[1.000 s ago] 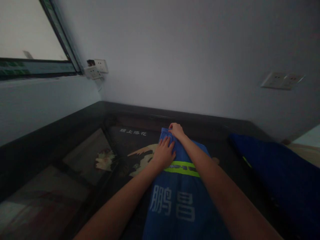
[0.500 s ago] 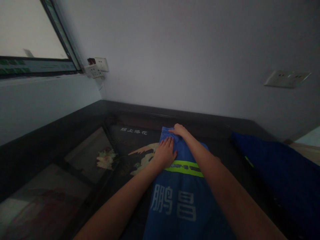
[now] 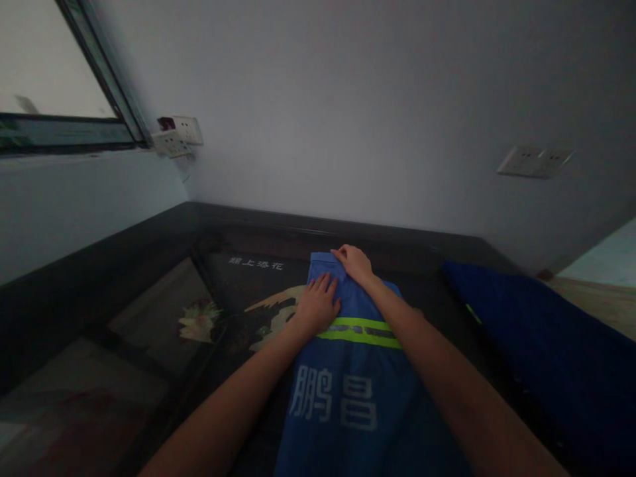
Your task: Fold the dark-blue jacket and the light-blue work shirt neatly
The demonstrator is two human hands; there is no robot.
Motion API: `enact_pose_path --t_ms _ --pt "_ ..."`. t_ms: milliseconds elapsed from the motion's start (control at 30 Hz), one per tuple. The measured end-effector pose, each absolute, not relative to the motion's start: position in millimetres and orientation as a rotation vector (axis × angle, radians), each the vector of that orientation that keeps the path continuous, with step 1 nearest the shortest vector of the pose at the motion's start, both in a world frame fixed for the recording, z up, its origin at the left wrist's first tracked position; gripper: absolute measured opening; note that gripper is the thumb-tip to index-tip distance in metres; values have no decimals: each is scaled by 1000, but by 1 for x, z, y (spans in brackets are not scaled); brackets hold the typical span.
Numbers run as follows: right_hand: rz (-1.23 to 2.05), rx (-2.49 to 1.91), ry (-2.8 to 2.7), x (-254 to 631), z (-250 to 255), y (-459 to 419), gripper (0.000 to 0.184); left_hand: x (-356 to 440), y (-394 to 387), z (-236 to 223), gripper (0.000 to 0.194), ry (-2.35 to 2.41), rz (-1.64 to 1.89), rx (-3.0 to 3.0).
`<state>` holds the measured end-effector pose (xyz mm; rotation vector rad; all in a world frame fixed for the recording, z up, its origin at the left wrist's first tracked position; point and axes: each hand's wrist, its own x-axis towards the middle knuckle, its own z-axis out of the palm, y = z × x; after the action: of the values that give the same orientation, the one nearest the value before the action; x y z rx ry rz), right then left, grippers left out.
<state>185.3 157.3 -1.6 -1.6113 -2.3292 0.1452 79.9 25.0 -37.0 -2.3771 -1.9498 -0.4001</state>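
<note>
A blue garment (image 3: 348,411) with a yellow-green reflective stripe and pale printed characters lies flat on a dark glass-topped table (image 3: 149,311). My left hand (image 3: 318,305) rests flat on its left edge, fingers stretched out, just above the stripe. My right hand (image 3: 354,262) lies on the garment's far end, fingers extended and pressing the cloth down. Both forearms reach forward over the garment.
A dark blue pile of cloth (image 3: 536,344) lies on the table's right side. Pictures show under the glass at the left. Wall sockets (image 3: 176,136) sit in the left corner, another socket plate (image 3: 534,162) on the right wall. A window (image 3: 50,73) is upper left.
The view has shifted slightly, so everything sits a little further left. My right hand has flattened onto the garment's far end; my left hand stays in place.
</note>
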Motion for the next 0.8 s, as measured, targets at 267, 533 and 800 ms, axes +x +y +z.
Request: enact_pose_path --t_ms 267,533,800 --pt "100 -1824 -2280 298 13 124 17 79 28 -43 53 -1885 -423 -2371" --pt "302 -2039 -2301 340 -6 61 34 78 30 -44 46 -1798 -403 -2455" --pt "164 -2059 -2189 339 -6 29 25 74 34 -47 47 -1795 -304 -2476"
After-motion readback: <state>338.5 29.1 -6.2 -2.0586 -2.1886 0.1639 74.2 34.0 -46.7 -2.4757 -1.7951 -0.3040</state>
